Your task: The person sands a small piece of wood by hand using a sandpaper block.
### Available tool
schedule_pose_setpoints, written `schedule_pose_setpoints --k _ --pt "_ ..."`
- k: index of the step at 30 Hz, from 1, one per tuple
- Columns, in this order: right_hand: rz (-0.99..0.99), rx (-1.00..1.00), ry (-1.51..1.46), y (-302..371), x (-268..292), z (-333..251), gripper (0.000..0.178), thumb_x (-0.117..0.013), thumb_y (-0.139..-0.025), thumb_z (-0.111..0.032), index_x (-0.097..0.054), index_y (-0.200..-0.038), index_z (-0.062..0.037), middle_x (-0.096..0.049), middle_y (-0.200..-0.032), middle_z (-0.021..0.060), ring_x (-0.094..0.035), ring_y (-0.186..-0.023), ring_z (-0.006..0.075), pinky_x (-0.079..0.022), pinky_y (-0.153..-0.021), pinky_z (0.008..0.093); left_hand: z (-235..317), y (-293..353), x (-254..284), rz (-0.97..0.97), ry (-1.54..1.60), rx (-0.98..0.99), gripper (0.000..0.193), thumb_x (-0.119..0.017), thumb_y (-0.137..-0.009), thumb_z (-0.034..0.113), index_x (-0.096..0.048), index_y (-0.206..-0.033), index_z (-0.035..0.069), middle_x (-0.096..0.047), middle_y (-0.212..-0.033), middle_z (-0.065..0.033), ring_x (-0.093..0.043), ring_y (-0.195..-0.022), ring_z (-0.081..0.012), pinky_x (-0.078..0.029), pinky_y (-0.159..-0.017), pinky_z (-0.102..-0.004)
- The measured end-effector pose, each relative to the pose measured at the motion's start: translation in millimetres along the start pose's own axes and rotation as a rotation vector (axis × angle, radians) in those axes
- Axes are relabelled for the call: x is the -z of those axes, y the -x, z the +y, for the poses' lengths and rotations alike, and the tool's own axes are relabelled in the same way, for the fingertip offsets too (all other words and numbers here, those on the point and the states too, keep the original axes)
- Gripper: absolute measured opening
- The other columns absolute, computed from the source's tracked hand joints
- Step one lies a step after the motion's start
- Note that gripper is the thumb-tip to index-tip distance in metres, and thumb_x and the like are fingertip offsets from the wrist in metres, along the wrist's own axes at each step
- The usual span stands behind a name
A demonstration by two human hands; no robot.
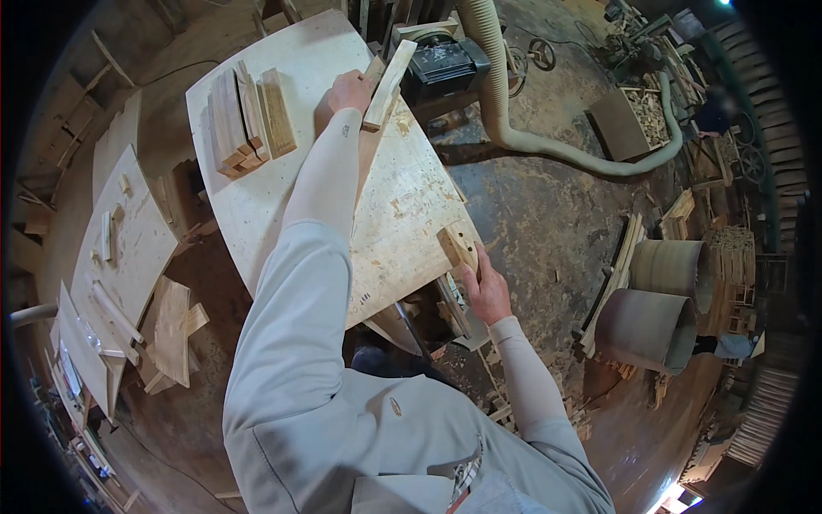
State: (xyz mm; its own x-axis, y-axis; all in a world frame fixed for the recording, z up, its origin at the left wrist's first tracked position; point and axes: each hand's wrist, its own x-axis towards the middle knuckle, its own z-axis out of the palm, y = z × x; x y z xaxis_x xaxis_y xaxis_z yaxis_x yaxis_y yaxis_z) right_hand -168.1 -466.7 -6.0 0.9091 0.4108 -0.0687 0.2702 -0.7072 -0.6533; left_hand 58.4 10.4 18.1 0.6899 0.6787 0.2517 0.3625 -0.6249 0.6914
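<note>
Two hands at the pale worktable, wood at each

Left hand [349,91]: arm outstretched over the worktable [401,218], hand toward the far right edge. Fingers bent at a short wooden piece [374,70]; how far they close, and whether they grip it or only rest there, cannot be told. A longer curved wooden piece [394,81] lies just to its right, aslant, its upper end near the black motor [441,70] beyond the edge.

Right hand [489,289]: at the right edge, near the right corner. Thumb and fingers closed about the near end of a wooden block [457,247]; dark holes visible in the block, which sits at that edge.

Stack of wooden pieces [229,124]: by the left edge, toward the far half, lengths side by side, well apart from the block.

Ribbed hose [491,86]: past the right edge, beside the motor, running down to the floor.
</note>
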Motion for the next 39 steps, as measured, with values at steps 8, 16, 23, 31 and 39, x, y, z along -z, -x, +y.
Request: schedule_pose_setpoints --k 8,16,23,31,39 --pt "0.013 -0.037 0.036 2.4 4.5 -1.9 0.064 -0.058 -0.114 -0.047 -0.045 -0.168 -0.0153 -0.077 -0.111 0.0314 -0.076 -0.102 0.0512 -0.058 -0.087 0.0571 2.8 3.0 -5.3 -0.066 0.001 0.017 0.03 -0.073 -0.104 0.038 -0.085 -0.118 0.016 -0.081 -0.122 -0.0178 -0.076 -0.118 -0.0416 -0.06 -0.102 -0.0516" --pt "0.005 -0.042 0.018 3.2 14.5 -12.8 0.063 -0.061 -0.112 -0.047 -0.049 -0.166 -0.0158 -0.078 -0.113 0.0305 -0.076 -0.104 0.0503 -0.059 -0.09 0.0569 -9.7 5.8 -4.4 -0.049 0.032 -0.035 0.03 -0.074 -0.101 0.036 -0.084 -0.124 0.018 -0.077 -0.126 -0.0215 -0.073 -0.12 -0.0416 -0.058 -0.104 -0.0515" --pt "-0.029 -0.06 0.018 5.5 21.8 -22.6 0.064 -0.063 -0.112 -0.044 -0.048 -0.166 -0.0134 -0.078 -0.116 0.0297 -0.075 -0.106 0.0503 -0.06 -0.091 0.056 -13.8 5.4 18.7 0.136 -0.008 -0.222 0.032 -0.078 -0.095 0.026 -0.083 -0.123 0.01 -0.075 -0.116 -0.021 -0.072 -0.112 -0.0427 -0.058 -0.1 -0.0508" --pt "-0.051 -0.059 -0.002 -3.1 35.3 -36.2 0.064 -0.065 -0.111 -0.041 -0.049 -0.165 -0.0119 -0.078 -0.117 0.029 -0.076 -0.106 0.049 -0.06 -0.09 0.0545 -39.0 16.4 25.9 -0.008 -0.028 -0.144 0.037 -0.079 -0.096 0.034 -0.083 -0.118 0.004 -0.079 -0.114 -0.023 -0.074 -0.111 -0.042 -0.057 -0.099 -0.0501" --pt "-0.115 -0.129 -0.019 -1.9 41.3 -34.8 0.064 -0.066 -0.11 -0.036 -0.048 -0.166 -0.0104 -0.077 -0.121 0.0285 -0.077 -0.103 0.0468 -0.061 -0.088 0.0523 -11.1 9.9 -2.6 -0.084 0.104 0.025 0.029 -0.081 -0.093 0.032 -0.085 -0.097 0.004 -0.083 -0.1 -0.0208 -0.078 -0.1 -0.0404 -0.059 -0.096 -0.048"
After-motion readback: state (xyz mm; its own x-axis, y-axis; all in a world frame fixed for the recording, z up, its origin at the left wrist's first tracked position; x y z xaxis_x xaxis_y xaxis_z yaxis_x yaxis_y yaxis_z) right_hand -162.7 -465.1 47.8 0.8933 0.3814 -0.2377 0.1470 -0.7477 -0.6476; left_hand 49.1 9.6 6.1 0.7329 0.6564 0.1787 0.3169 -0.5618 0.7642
